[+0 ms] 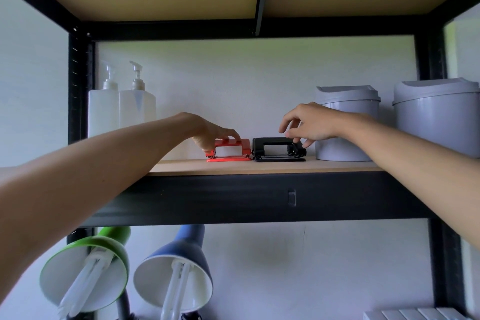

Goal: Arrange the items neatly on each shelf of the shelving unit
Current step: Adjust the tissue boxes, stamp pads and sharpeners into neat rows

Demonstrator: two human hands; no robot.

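A red hole punch (233,150) and a black hole punch (275,149) stand side by side, touching, in the middle of the wooden shelf (259,167). My left hand (211,135) grips the left end of the red punch, fingers over its top and thumb under its lever. My right hand (309,122) hovers over the right end of the black punch with loosely curled fingers, the fingertips at or just above its top; contact is unclear.
Two white pump bottles (122,109) stand at the shelf's back left. Two grey lidded bins (346,125) (439,117) stand at the right, close to my right arm. Below the shelf hang a green lamp (85,265) and a blue lamp (174,275).
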